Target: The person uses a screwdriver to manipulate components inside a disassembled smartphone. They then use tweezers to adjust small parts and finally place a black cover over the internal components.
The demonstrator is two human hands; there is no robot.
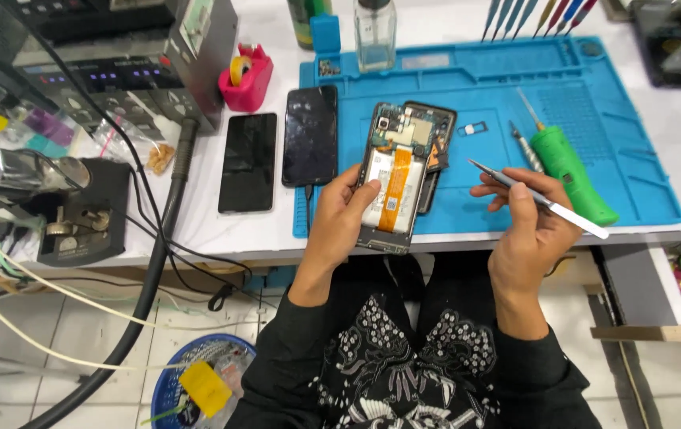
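My left hand (339,218) grips an opened smartphone (394,171) by its left edge and holds it tilted over the front edge of a blue work mat (507,119). The phone's back is off, with a white battery, an orange flex strip and a circuit board showing. A black back cover (434,151) lies just behind the phone. My right hand (527,230) pinches metal tweezers (543,200) with the tip pointing left toward the phone, a short gap away.
A green-handled screwdriver (567,167) and a small SIM tray (474,127) lie on the mat. Two dark phones (247,161) (311,135) lie at its left. A soldering station (118,71), pink tape dispenser (245,78), glass bottle (375,32) and cables crowd the left.
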